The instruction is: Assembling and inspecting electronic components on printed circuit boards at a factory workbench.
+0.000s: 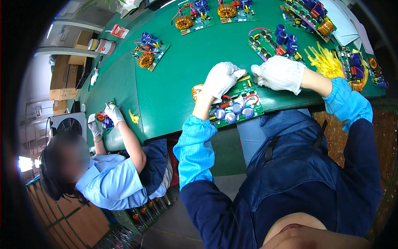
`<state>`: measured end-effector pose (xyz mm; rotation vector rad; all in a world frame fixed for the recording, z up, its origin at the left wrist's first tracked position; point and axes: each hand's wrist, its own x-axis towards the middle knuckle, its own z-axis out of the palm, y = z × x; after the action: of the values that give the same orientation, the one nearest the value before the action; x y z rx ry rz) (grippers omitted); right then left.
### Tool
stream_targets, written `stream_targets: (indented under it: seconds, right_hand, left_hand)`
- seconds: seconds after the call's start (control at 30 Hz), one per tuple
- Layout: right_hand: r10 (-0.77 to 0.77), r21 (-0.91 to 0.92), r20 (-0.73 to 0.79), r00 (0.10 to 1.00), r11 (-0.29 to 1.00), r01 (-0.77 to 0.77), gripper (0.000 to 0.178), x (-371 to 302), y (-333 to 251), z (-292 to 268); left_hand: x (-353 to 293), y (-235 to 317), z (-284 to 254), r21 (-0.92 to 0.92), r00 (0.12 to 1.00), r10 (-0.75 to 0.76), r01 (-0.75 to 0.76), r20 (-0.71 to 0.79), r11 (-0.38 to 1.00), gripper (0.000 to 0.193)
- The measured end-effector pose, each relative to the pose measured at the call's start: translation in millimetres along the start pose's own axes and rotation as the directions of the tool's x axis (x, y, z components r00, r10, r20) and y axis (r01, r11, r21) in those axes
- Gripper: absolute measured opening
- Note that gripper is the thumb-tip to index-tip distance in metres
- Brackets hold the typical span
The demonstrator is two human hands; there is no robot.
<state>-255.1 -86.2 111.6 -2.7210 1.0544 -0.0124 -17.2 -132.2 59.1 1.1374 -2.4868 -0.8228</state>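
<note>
A green circuit board (253,108) lies at the table's near edge in front of me. Blue capacitors, red wires and a partly covered copper coil stand on it. My left hand (222,81), in a white glove, reaches over the board's far left part, its fingers closed at the far edge. Just right of that edge is my right hand (278,74), gloved too, with fingers curled together. Whatever may be between its fingertips is hidden. Both my forearms wear light blue sleeve covers.
More circuit boards (151,53) stand along the table's (174,83) far side and right end. Yellow strips (325,62) lie heaped beyond my right hand, near white papers (342,25). At left a co-worker (114,182) handles another board (108,120); a fan (69,125) stands behind.
</note>
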Motion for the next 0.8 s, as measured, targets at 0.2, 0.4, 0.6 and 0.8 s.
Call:
stream_targets:
  seconds: [0.2,0.4,0.6,0.8]
  right_hand:
    - [0.023,0.028,0.017,1.0,0.999,-0.023,0.028,6,6,0]
    - [0.005,0.004,-0.071,0.997,1.0,-0.005,0.026,12,7,14]
    - [-0.117,0.04,-0.168,0.979,0.991,0.126,0.019,7,10,18]
    - [-0.221,0.007,-0.098,0.97,0.975,0.223,0.046,3,15,14]
  left_hand:
    - [2,3,0,-0.001,1.0,0.009,-0.009,-0.003,1.0,0.042]
    - [1,4,-3,-0.032,1.0,-0.018,0.018,0.014,0.999,0.041]
    - [0,1,-2,-0.023,1.0,0.008,-0.008,-0.004,1.0,0.041]
    - [1,-1,-3,-0.038,1.0,-0.018,0.019,0.008,0.999,0.042]
